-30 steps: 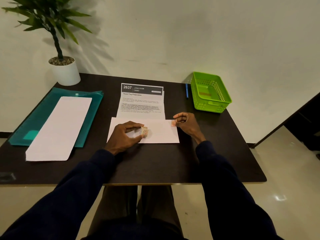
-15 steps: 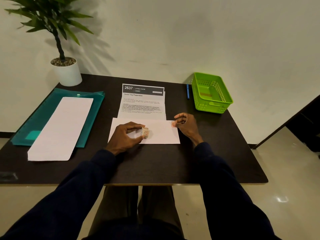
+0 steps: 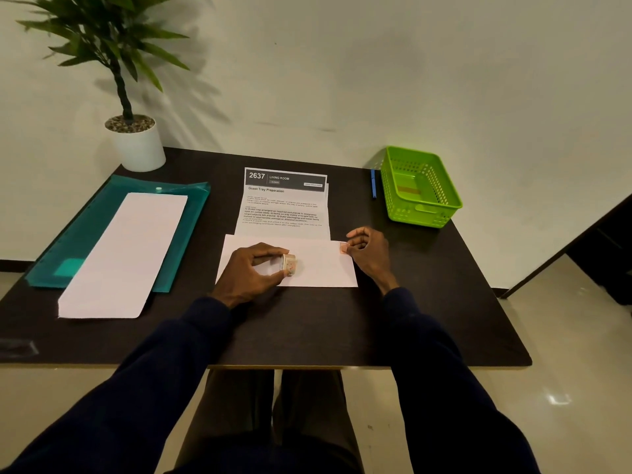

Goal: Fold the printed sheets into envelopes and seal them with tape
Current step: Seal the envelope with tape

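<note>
**Tape roll in left grip, tape end pinned at envelope corner**

Left hand [image 3: 251,270]: grip closed on a small roll of patterned tape [image 3: 290,264], thumb and fingers around it, roll standing on edge on the folded sheet. Right hand [image 3: 367,249]: fingertips pinched on a short orange-pink tape piece [image 3: 343,248] at the upper right corner of the sheet; whether the piece already sticks to the paper cannot be told.

Under both grips lies the folded envelope [image 3: 318,268], pale, flat on the dark worktop [image 3: 307,330]. Just beyond the grips, its lower edge tucked behind the envelope, a printed sheet [image 3: 284,206] headed "2637 Living Room – Guest Tray Preparation".

Left of the left grip, well apart: a long folded white sheet [image 3: 123,254] resting partly on a teal plastic folder [image 3: 85,241]. Beyond that, a potted plant [image 3: 136,145] in a white pot at the far corner.

Right of and beyond the right grip: a green perforated basket [image 3: 420,189], a blue pen [image 3: 373,183] just beside it.
</note>
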